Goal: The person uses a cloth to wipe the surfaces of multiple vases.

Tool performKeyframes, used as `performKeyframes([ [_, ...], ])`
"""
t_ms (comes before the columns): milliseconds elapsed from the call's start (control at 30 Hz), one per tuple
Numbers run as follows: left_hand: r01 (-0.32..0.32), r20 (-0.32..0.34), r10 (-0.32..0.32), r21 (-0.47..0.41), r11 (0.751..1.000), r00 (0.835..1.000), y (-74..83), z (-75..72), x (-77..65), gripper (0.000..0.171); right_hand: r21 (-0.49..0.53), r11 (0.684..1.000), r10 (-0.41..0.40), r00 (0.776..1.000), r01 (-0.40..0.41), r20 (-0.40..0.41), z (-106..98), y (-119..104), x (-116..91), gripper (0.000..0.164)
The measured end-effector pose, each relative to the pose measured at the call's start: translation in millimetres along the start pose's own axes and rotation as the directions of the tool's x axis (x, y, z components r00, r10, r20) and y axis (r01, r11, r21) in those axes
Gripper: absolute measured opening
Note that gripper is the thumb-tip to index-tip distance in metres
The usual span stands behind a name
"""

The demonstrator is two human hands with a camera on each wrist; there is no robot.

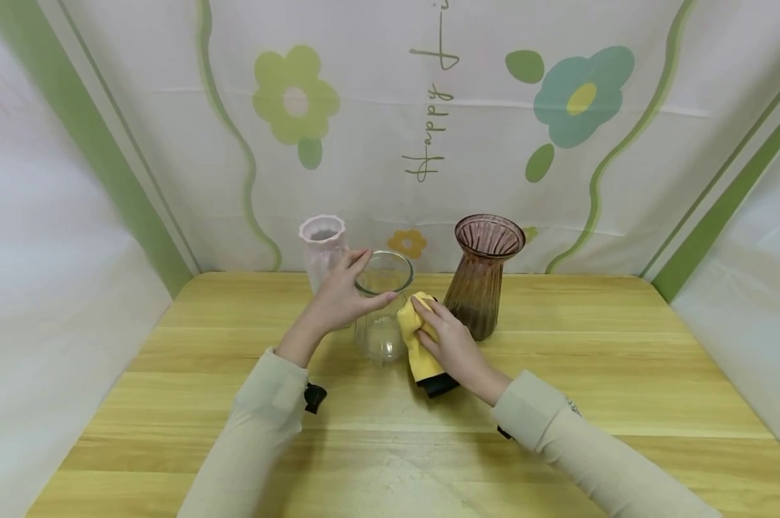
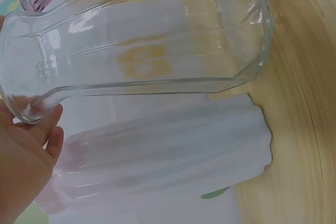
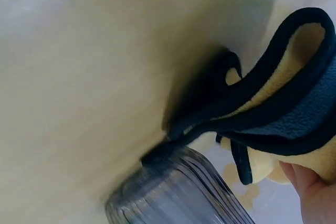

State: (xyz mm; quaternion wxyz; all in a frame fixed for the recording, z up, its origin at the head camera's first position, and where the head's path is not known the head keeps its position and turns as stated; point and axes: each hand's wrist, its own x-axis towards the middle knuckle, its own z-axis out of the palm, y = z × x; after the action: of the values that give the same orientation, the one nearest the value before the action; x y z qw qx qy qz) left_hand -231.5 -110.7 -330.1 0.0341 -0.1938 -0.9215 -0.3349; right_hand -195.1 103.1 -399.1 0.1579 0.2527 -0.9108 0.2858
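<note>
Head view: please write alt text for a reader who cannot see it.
A left hand holds a clear vase near its top; the right hand grips a yellow cloth beside it. A pink vase and a brown vase stand on the table.

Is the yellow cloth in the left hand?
No, the right hand grips the yellow cloth, while the left hand holds the clear vase.

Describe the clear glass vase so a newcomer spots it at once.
Start at the far part of the wooden table. There the clear glass vase is in the middle of three, the left hand at its rim. It is colourless, unlike the opaque pale pink vase and the purple-brown vase.
</note>
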Motion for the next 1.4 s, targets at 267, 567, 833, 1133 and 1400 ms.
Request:
performKeyframes([
  [267, -0.016, 0.094, 0.026, -0.111, 0.994, 0.995, -1.6, -1.5, -0.2, 0.093, 0.061, 0.998, 0.019, 0.999, -0.017, -0.039, -9, -6, 11, 0.054],
  [567, -0.011, 0.109, 0.026, -0.138, 0.99, 0.994, -3.2, -0.7, -0.5, 0.095, 0.049, 0.996, 0.066, 0.996, -0.069, 0.059, 0, 0, 0, 0.059],
  [833, 0.0, 0.054, 0.007, -0.133, 0.991, 0.999, -1.5, 2.9, 0.1, 0.096, -0.003, 0.998, 0.068, 0.993, -0.068, 0.098, 8, 10, -8, 0.058],
  [1133, -0.032, 0.027, 0.034, -0.065, 0.997, 0.999, -0.9, 0.9, -0.6, 0.09, 0.04, 0.999, 0.004, 1.0, -0.003, -0.027, 2, 4, 0, 0.057],
  [1400, -0.042, 0.058, 0.045, -0.048, 0.998, 0.997, -2.2, -1.9, -1.2, 0.088, 0.082, 0.996, -0.02, 0.996, 0.027, -0.089, -5, -8, 9, 0.057],
])
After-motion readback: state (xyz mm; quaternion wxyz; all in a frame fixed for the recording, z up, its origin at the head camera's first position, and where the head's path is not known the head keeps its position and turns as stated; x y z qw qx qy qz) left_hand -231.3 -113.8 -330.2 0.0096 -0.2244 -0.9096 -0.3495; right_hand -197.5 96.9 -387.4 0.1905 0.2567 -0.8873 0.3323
